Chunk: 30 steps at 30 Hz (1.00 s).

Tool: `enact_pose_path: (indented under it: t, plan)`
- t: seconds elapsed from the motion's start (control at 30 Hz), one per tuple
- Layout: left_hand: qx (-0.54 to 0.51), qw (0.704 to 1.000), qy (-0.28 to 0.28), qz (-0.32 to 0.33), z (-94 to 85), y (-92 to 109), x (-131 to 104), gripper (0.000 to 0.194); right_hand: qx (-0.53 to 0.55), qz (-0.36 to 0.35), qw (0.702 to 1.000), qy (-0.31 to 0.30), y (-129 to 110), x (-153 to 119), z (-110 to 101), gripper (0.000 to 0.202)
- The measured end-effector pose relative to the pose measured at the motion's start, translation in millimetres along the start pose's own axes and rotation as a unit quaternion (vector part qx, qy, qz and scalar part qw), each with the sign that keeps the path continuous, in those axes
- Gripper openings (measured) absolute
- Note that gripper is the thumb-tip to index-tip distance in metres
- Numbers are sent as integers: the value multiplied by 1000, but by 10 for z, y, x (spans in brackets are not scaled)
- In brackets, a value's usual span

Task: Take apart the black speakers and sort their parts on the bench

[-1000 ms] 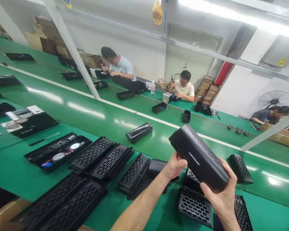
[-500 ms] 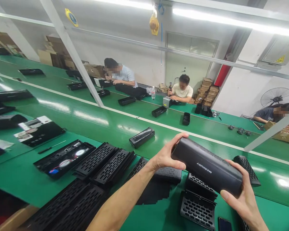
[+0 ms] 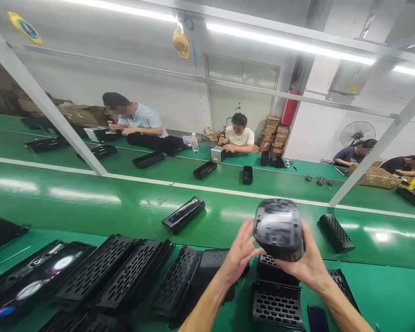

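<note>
A black speaker housing (image 3: pixel 278 228) is held up over the bench with one rounded end facing me; that end is blurred by motion. My right hand (image 3: pixel 309 263) grips it from the right, thumb beneath. At its left side, my left hand (image 3: pixel 240 253) is open with the fingers spread; whether a fingertip touches the housing I cannot tell. Below lie black perforated grilles (image 3: pixel 276 306), and more grilles (image 3: pixel 129 272) stand in a row to the left. An opened housing (image 3: pixel 38 281) at far left shows round parts and red and blue wires.
A phone (image 3: pixel 318 319) lies at the bench's near edge. One closed housing (image 3: pixel 184 215) and one perforated housing (image 3: pixel 336 233) rest on the green conveyor (image 3: pixel 124 212). Slanted white posts (image 3: pixel 376 152) rise beyond it. Several people (image 3: pixel 240 133) work across the line.
The housing has turned from showing its long lettered side to showing an end. My left hand has let go and spread its fingers. The camera view has swung right.
</note>
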<state>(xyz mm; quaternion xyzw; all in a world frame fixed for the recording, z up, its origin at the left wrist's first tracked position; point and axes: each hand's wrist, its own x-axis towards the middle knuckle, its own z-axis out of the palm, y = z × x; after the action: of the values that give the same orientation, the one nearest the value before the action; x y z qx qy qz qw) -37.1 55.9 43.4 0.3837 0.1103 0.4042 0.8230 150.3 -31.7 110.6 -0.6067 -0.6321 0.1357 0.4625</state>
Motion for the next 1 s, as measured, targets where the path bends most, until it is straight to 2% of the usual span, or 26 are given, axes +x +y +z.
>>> enact_pose_path:
  t: [0.07,0.13,0.2,0.23,0.3,0.4,0.47,0.53,0.63,0.73,0.83,0.93,1.0]
  plan:
    - [89,995,28,42,-34,218,-56,116,-137,-73,988,4,-55,43,-131,101]
    - [184,980,40,66,3,398,-85,124,-273,-131,952,-33,-111,73,-238,99]
    - [253,963,62,64,70,467,-90,111,-322,-145,932,-83,-137,92,-299,101]
    - [266,959,74,63,94,463,-93,103,-319,-142,932,-100,-129,91,-322,103]
    - [254,960,97,73,93,411,-111,92,-270,-106,951,-111,-65,59,-374,106]
    - [211,966,118,89,-29,329,-167,87,-95,28,990,-101,110,-60,-461,104]
    - [199,972,105,76,-133,315,-200,91,29,109,989,-91,210,-154,-484,102]
    - [211,974,69,52,-200,335,-224,99,98,142,982,-73,251,-231,-471,102]
    - [250,966,38,48,-181,399,-249,98,126,155,979,-46,205,-302,-431,100]
    - [278,957,44,64,-72,437,-264,85,146,158,976,-22,145,-355,-401,94]
    - [290,952,61,71,-22,381,-270,80,154,169,973,5,179,-406,-363,88]
    - [285,952,94,52,-105,263,-270,81,137,192,972,-4,276,-430,-318,91]
    - [272,958,89,13,-197,208,-267,87,137,225,965,-17,325,-429,-298,96]
